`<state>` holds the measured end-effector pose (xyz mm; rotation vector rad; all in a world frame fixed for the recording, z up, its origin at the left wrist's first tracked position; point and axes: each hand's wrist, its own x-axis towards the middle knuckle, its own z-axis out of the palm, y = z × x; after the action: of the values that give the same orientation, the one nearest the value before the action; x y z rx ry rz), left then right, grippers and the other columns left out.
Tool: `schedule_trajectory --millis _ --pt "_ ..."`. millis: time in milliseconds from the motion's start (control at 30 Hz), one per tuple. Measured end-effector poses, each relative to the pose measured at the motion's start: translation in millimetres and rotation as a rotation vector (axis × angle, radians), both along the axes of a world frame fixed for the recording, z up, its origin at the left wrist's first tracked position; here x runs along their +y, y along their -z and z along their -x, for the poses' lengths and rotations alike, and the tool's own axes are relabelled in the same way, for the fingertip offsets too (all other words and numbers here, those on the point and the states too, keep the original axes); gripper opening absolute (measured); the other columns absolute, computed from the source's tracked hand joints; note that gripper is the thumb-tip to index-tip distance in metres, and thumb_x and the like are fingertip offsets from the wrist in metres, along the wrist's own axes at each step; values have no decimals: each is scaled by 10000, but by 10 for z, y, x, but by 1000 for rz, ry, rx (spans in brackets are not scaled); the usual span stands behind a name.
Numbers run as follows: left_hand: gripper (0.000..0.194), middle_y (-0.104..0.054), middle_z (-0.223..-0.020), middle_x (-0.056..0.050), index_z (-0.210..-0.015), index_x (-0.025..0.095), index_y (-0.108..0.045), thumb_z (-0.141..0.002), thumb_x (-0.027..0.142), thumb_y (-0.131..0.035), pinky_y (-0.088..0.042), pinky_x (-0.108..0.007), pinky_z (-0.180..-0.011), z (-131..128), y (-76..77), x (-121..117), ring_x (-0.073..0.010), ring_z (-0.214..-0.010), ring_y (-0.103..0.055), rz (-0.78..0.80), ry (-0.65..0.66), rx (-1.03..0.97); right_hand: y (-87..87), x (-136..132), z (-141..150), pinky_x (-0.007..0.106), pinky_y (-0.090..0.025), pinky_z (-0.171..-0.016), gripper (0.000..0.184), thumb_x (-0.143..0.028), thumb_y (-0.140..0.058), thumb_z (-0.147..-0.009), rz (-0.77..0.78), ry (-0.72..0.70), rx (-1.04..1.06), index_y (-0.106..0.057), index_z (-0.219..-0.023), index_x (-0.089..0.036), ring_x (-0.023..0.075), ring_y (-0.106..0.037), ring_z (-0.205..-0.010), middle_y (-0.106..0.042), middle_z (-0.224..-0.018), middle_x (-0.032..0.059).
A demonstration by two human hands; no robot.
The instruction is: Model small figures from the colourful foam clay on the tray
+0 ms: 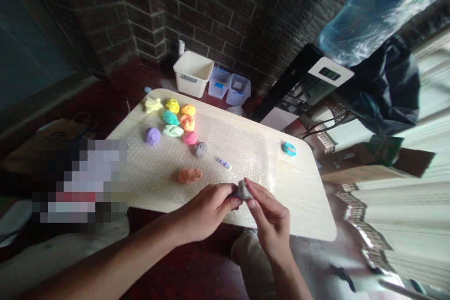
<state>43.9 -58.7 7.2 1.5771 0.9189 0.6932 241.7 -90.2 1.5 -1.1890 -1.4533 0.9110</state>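
Above the table's near edge, a small lump of grey modelling clay [243, 190] is pinched between my two hands. My left hand [214, 206] closes on its left side, where a darker part runs into the fingers. The thumb and fingertips of my right hand [269, 213] press the rounded right end. Beyond them a thin striped clay roll [224, 163] lies on the bubble wrap [246, 150]. A brown clay lump [191, 175] and a rough grey clay lump [200, 149] rest to the left.
More clay lumps, among them purple [153, 136], pink [190, 138] and yellow [172, 105], sit at the table's far left. A blue round piece [289, 149] lies on the right. Behind the table [305, 197] stand a white bin [193, 75] and two clear boxes [238, 90].
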Motion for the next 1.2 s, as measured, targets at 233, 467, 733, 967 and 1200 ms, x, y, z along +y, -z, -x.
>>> schedule_trajectory --millis 233,467,733,967,1200 --pt "247 -742 -907 -29 -924 191 -661 -1078 317 -515 -486 -316 -806 36 -79 49 -205 -889 -701 2 81 -5 24 9 -180 659 -450 -1207 336 -413 -700 -1024 55 -102 79 -764 -1349 -361 363 -605 -1430 -666 -1528 93" --pt "225 -776 -904 -45 -900 185 -683 -1051 267 -538 -502 -320 -787 58 -101 47 -213 -868 -719 12 143 -1 -122 -2 -197 479 -621 -1029 266 -298 -757 -993 79 -199 26 -823 -1239 -375 296 -705 -1264 -750 -1361 93" --pt "237 -781 -898 -51 -890 181 -693 -1048 264 -537 -501 -315 -770 40 -104 51 -214 -855 -724 2 142 7 -128 3 -171 442 -651 -956 213 -240 -770 -975 41 -184 44 -860 -1135 -348 279 -739 -1168 -774 -1251 94" --pt "199 -758 -931 -46 -918 185 -684 -1038 217 -528 -480 -315 -808 36 -59 36 -217 -912 -716 -32 141 37 -198 11 -97 420 -667 -874 178 -201 -758 -968 37 -212 92 -838 -1096 -295 278 -740 -1103 -760 -1186 104" --pt "187 -734 -919 -42 -921 182 -671 -1045 232 -540 -460 -311 -778 27 -1 23 -210 -895 -704 -58 128 45 -172 12 -96 402 -646 -869 198 -160 -755 -963 47 -200 99 -857 -1038 -311 266 -747 -1094 -788 -1154 85"
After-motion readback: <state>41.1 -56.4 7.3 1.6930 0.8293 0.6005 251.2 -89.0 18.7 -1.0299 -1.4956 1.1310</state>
